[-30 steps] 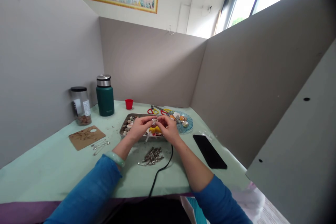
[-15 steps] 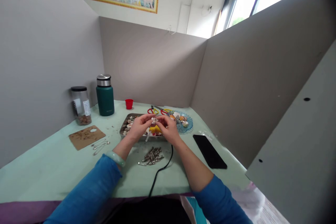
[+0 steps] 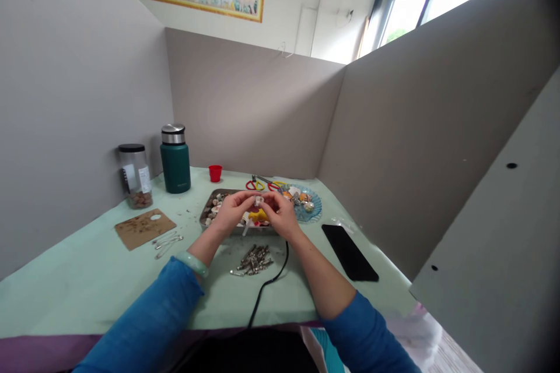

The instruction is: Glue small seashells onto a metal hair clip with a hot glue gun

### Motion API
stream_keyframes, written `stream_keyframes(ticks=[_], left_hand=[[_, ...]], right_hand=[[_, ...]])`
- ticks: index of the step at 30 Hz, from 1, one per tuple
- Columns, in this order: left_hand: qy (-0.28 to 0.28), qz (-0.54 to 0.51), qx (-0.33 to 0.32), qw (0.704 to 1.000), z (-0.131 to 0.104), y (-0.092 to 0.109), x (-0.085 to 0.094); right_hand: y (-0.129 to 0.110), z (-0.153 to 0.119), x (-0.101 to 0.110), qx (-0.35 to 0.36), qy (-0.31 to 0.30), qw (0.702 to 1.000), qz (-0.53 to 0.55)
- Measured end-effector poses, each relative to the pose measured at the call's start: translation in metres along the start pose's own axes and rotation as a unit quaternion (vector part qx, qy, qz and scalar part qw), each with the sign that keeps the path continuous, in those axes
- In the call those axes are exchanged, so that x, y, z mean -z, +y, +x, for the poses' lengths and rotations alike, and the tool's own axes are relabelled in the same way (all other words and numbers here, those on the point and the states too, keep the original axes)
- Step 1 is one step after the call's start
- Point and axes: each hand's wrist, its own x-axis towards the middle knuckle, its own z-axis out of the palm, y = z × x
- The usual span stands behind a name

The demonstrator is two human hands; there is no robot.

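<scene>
Between the fingertips of both hands is a small whitish piece (image 3: 258, 201), too small to name for certain. My left hand (image 3: 234, 210) pinches it from the left, and my right hand (image 3: 280, 213) pinches it from the right. Both hands are held over a metal tray (image 3: 205, 222) of small shells and other pieces. A yellow thing (image 3: 259, 215) shows under the hands, partly hidden. In front of the tray lies a pile of small metal clasps or pin backs (image 3: 254, 260).
A blue plate (image 3: 315, 210) of small ornaments and red-and-yellow-handled pliers (image 3: 258, 185) lie behind the hands. A black phone (image 3: 350, 252) and a black cable (image 3: 262, 288) are nearer. Leftward stand a green flask (image 3: 175, 160), a jar (image 3: 135, 175), cardboard (image 3: 144, 228) and safety pins (image 3: 166, 242).
The small whitish piece has turned slightly between my fingertips. Both hands have otherwise stayed almost where they were.
</scene>
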Motion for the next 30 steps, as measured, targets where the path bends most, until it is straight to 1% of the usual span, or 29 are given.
stream_keyframes(ticks=[10, 22, 30], left_hand=[[0.004, -0.005, 0.012, 1.000, -0.0015, 0.0043, -0.0009], [0.006, 0.010, 0.010, 1.000, -0.0012, 0.0021, 0.0006], [0.027, 0.044, 0.003, 0.999, -0.0019, 0.0053, -0.0011]], right_hand=[[-0.0016, -0.0002, 0.0006, 0.005, 0.000, 1.000, 0.000], [-0.0023, 0.0003, 0.0007, -0.001, 0.001, 1.000, 0.002], [-0.0040, -0.0005, 0.0005, -0.003, -0.004, 1.000, -0.013]])
